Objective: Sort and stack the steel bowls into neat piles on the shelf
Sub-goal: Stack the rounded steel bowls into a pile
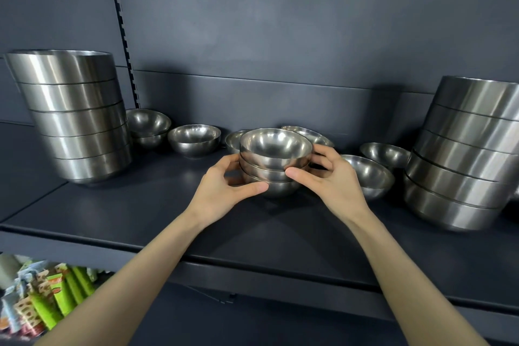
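A pile of three small steel bowls (275, 160) stands in the middle of the dark shelf (140, 213). My left hand (222, 191) grips the pile from the left, thumb on the bottom bowl. My right hand (328, 177) grips it from the right, thumb across the middle bowl. More small bowls lie loose around it: a nested pair (148, 126) and a single bowl (194, 139) to the left, two partly hidden behind the pile, and two (368, 174) (386, 153) to the right.
A tall stack of large steel bowls (75, 118) stands at the shelf's left, another large stack (466, 154) at the right. The grey back panel (280, 36) rises behind. Below left, a lower shelf holds green and orange packets (56, 298).
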`<state>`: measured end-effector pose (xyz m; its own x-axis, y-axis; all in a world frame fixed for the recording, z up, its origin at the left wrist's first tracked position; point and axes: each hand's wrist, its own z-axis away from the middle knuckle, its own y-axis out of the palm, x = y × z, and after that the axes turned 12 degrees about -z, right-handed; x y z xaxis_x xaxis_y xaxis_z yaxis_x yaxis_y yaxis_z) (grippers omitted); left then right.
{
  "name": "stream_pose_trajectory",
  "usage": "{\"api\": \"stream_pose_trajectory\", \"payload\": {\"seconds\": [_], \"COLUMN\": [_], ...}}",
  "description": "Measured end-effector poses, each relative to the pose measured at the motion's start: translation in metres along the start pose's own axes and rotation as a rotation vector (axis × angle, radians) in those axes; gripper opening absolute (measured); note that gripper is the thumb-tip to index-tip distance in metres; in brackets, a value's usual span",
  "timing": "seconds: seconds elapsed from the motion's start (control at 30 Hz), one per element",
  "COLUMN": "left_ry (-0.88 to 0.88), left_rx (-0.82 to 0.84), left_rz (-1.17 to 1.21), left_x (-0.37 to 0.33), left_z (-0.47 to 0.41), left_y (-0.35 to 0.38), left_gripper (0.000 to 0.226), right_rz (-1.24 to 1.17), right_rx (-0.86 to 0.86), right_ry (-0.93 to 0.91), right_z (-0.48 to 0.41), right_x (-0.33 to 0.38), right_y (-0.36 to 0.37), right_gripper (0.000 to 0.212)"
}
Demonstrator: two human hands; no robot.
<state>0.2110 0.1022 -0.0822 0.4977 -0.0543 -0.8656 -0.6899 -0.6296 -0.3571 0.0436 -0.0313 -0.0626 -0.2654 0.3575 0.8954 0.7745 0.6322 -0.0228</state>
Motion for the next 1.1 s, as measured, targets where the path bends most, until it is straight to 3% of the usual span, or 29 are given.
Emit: {"api": "stream_pose_trajectory", "payload": {"seconds": [0.23, 0.4, 0.67, 0.9, 1.1], "left_ry": [0.084, 0.157, 0.232, 0.232, 0.229], "left_rx": [-0.036, -0.01, 0.138, 0.213, 0.229], "left_rz": [-0.038, -0.022, -0.037, -0.015, -0.1], "left_x": [-0.029, -0.046, -0.036, -0.015, -0.005], "left_z": [-0.016, -0.059, -0.138, -0.171, -0.177], "left_y": [-0.014, -0.014, 0.01, 0.031, 0.038], "left_gripper": [0.061, 0.063, 0.047, 0.047, 0.047], "right_rz": [0.001, 0.062, 0.127, 0.17, 0.184], "right_rx": [-0.031, -0.109, -0.257, -0.311, -0.3], "right_ry": [-0.069, -0.113, -0.115, -0.052, -0.035], "right_z": [-0.018, -0.049, -0.086, -0.096, -0.097], "right_x": [0.026, 0.044, 0.03, 0.006, -0.001], "right_y": [-0.004, -0.013, -0.035, -0.047, -0.054], "right_gripper": [0.071, 0.065, 0.093, 0.098, 0.088]}}
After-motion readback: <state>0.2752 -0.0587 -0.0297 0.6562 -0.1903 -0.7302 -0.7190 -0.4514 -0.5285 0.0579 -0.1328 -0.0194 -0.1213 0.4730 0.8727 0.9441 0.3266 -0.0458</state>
